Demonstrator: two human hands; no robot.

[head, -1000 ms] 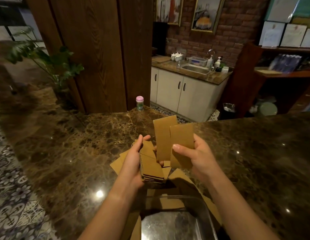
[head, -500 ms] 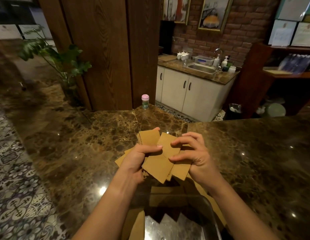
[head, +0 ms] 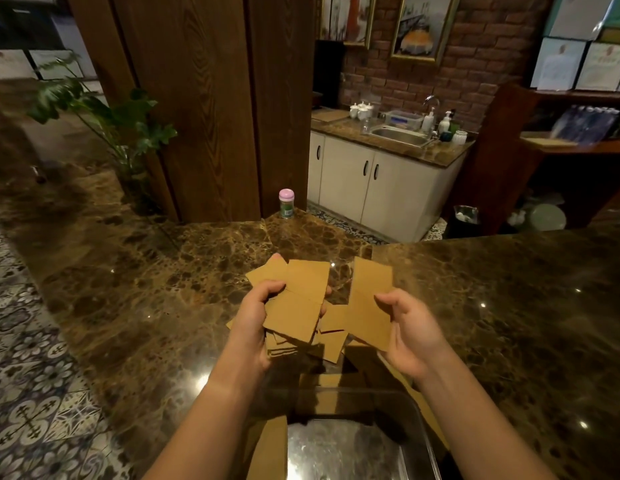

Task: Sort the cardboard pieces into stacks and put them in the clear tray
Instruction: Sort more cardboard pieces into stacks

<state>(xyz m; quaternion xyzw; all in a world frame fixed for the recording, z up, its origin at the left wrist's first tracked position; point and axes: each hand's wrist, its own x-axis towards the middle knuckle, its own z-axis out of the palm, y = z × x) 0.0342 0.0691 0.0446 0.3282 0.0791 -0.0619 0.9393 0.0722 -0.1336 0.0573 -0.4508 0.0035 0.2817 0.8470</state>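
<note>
1. The left hand (head: 256, 320) grips a stack of cardboard pieces (head: 294, 306), thumb pressed on top and fingers curled underneath, held above the marble counter (head: 128, 306).
2. The stack is fanned and uneven: the top pieces sit at different angles and corners poke out toward the far side.
3. The right hand (head: 409, 334) pinches a single cardboard piece (head: 369, 303), thumb on its near face; the piece stands tilted, just right of the stack and apart from it.
4. Between and under the hands, loose cardboard pieces (head: 332, 341) lie scattered on the counter.
5. The clear tray (head: 422, 431) sits at the near edge, between the forearms, its floor shiny; whether any cardboard lies inside it is hard to tell.
6. A flat brown sheet (head: 267, 448) lies at the tray's left side.
7. Far off, a small bottle with a pink cap (head: 286, 203) stands at the counter's far edge, well apart from the work.
</note>
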